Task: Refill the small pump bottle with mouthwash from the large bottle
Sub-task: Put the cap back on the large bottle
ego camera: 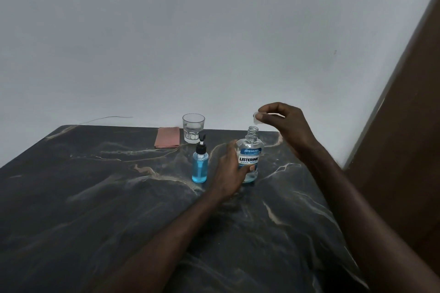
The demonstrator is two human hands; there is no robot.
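The large clear mouthwash bottle (250, 154) stands upright on the dark marble table (95, 197), its neck open and only a little blue liquid at its bottom. My left hand (229, 171) grips its lower body from the left. Just above and right of the open neck, my right hand (283, 123) pinches the bottle's pale cap (256, 120) between thumb and fingers. The small pump bottle (200, 165), holding blue liquid and topped by a black pump, stands upright just left of my left hand, apart from it.
An empty drinking glass (193, 131) stands behind the pump bottle near the table's far edge. A folded pink cloth (167, 140) lies to its left. A grey wall rises behind the table, and a brown panel (404, 150) stands at the right.
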